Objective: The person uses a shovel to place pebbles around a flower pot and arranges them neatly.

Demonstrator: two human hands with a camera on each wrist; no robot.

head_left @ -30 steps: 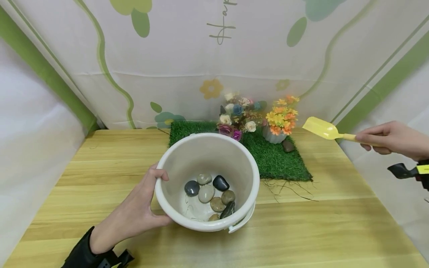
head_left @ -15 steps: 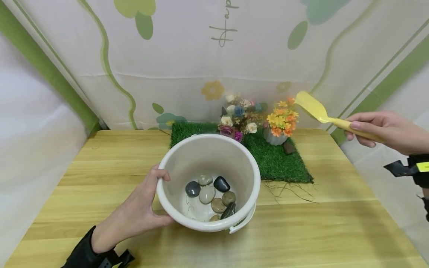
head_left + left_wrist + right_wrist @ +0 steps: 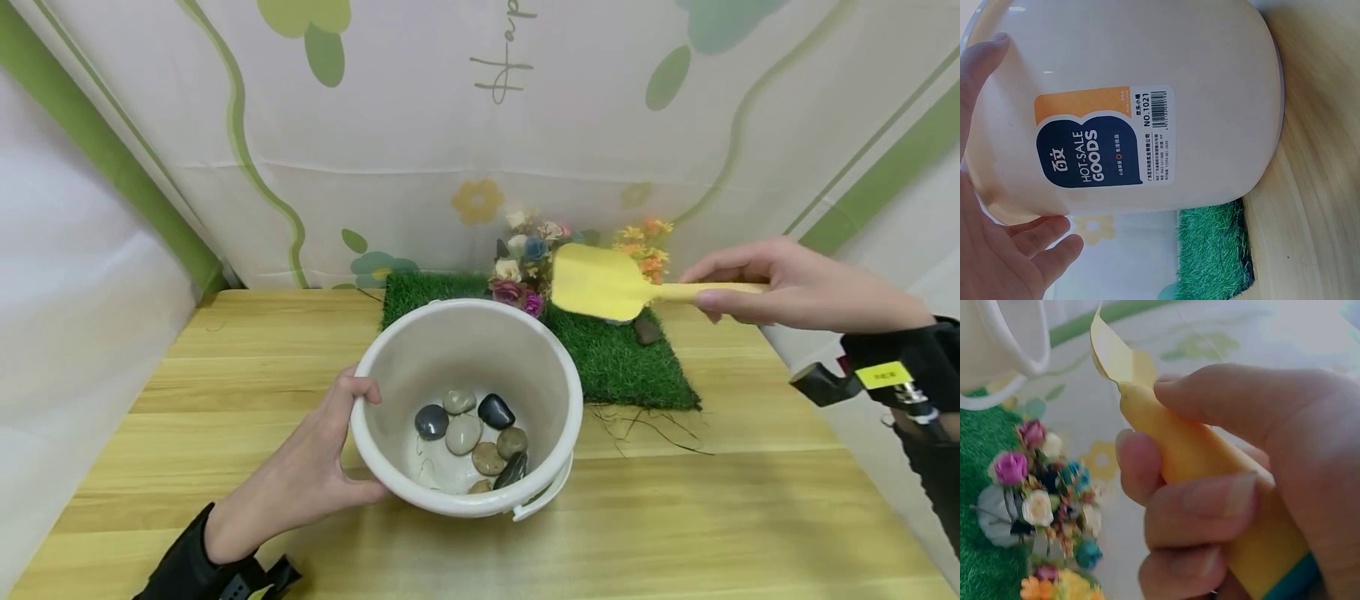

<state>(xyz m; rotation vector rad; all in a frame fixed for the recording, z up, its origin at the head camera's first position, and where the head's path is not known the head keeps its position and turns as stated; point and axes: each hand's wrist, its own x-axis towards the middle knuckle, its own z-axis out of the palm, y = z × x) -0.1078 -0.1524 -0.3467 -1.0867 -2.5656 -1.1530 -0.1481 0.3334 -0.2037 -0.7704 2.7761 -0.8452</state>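
My left hand (image 3: pixel 322 454) grips the rim of a white bucket (image 3: pixel 578 400) on the table, fingers hooked over the edge and thumb against the outside. In the left wrist view, a printed label (image 3: pixel 1097 140) shows on the bucket's wall. Several smooth stones (image 3: pixel 463 434), grey, black and tan, lie on the bucket's floor. Raised to the right, my right hand (image 3: pixel 795 287) holds a yellow toy shovel (image 3: pixel 598 282) by its handle. The blade points left and overlaps the flowers in the head view. In the right wrist view, thumb and fingers wrap the handle (image 3: pixel 1172 437).
Behind the bucket lies an artificial grass mat (image 3: pixel 630 367). On it stand mixed roses (image 3: pixel 517 268), a pot of orange flowers (image 3: pixel 652 250) partly hidden by the shovel, and a brown stone (image 3: pixel 647 330). Thin dark roots (image 3: pixel 652 429) lie by the mat. A printed curtain (image 3: pixel 375 125) hangs behind.
My right hand has moved left with the shovel, rising first and turning the blade, which now covers part of the orange flowers. The left hand and bucket stay in place.
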